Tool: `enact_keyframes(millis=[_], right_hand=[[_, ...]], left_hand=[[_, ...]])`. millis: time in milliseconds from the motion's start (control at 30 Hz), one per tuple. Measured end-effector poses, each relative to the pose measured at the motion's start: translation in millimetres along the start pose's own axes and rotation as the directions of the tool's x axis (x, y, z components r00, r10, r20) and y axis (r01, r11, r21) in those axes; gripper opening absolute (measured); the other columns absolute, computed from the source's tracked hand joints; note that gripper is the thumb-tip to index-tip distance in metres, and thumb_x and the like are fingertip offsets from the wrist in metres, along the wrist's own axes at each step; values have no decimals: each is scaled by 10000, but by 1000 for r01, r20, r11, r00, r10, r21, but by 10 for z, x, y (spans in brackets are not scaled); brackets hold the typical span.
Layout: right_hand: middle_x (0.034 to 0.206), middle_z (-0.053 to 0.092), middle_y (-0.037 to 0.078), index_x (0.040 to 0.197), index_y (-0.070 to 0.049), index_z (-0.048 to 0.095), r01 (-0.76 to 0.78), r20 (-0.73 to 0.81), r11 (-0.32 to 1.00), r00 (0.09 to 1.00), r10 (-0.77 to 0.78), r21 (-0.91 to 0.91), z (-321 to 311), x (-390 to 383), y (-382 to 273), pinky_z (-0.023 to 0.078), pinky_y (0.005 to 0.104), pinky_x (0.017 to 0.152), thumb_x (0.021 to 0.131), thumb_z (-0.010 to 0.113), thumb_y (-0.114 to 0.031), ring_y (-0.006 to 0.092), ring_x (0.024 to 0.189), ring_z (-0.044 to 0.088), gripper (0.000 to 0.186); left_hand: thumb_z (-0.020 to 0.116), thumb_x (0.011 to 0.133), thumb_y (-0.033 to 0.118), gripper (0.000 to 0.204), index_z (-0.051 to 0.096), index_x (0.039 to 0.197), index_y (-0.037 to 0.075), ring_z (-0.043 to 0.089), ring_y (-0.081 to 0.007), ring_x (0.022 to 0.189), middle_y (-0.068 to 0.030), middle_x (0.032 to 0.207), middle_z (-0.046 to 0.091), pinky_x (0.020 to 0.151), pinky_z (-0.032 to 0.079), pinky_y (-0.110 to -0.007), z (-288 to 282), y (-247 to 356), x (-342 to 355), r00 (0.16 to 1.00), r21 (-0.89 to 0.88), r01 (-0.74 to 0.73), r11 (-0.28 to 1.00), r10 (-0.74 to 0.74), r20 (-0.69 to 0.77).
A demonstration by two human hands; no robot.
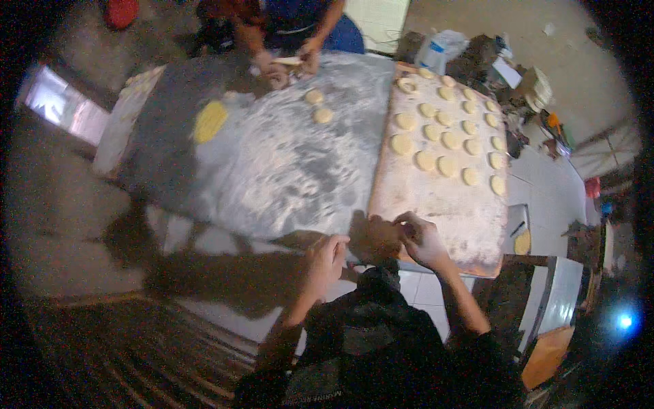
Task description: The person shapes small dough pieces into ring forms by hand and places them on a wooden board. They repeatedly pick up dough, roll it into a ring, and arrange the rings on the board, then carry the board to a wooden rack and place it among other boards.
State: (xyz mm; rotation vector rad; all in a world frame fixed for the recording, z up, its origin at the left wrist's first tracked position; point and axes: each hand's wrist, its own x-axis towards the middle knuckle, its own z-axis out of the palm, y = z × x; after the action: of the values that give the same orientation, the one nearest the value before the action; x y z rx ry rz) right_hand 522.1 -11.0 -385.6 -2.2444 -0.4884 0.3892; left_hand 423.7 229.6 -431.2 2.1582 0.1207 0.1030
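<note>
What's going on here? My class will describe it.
The person's left hand is by the near edge of the floured table; the right hand is over the near part of the light board. Nothing can be made out in either hand. Pale dough rounds lie on the board beyond the right hand, and two more on the table. Across it, a co-worker's hands hold a pale piece.

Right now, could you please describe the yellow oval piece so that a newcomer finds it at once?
Start at the big grey table dusted with white powder, left of the tan board. On its left part, left of the two round pale pieces, lies the yellow oval piece. It is larger and yellower than they.
</note>
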Motion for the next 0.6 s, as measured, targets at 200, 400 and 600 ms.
enact_keyframes(millis=[200,400,600], right_hand=[[730,660,126,1063,-58,623,-238,-512,967,821,252,94,-564,250,680,497,302,614,903,531,-104,180,694,655,191],[1114,604,219,1191,-90,595,-243,-391,839,920,40,-487,-682,1242,917,491,399,841,844,579,-168,338,1000,603,356],[945,631,228,946,-13,577,-36,-57,904,998,13,-427,-788,1652,686,489,459,772,881,482,-179,389,854,616,202]], left_hand=[[542,921,247,311,554,1113,2,559,-455,1002,-248,1069,597,838,457,-507,691,771,1837,999,270,-34,962,40,-18],[554,879,226,368,533,1177,11,474,-437,1176,-252,1277,487,934,424,-518,855,918,2595,941,521,-329,788,231,245],[523,814,-2,294,499,1108,0,541,-398,973,-231,1009,576,851,443,-457,930,705,2787,898,-68,-439,896,436,-58]])
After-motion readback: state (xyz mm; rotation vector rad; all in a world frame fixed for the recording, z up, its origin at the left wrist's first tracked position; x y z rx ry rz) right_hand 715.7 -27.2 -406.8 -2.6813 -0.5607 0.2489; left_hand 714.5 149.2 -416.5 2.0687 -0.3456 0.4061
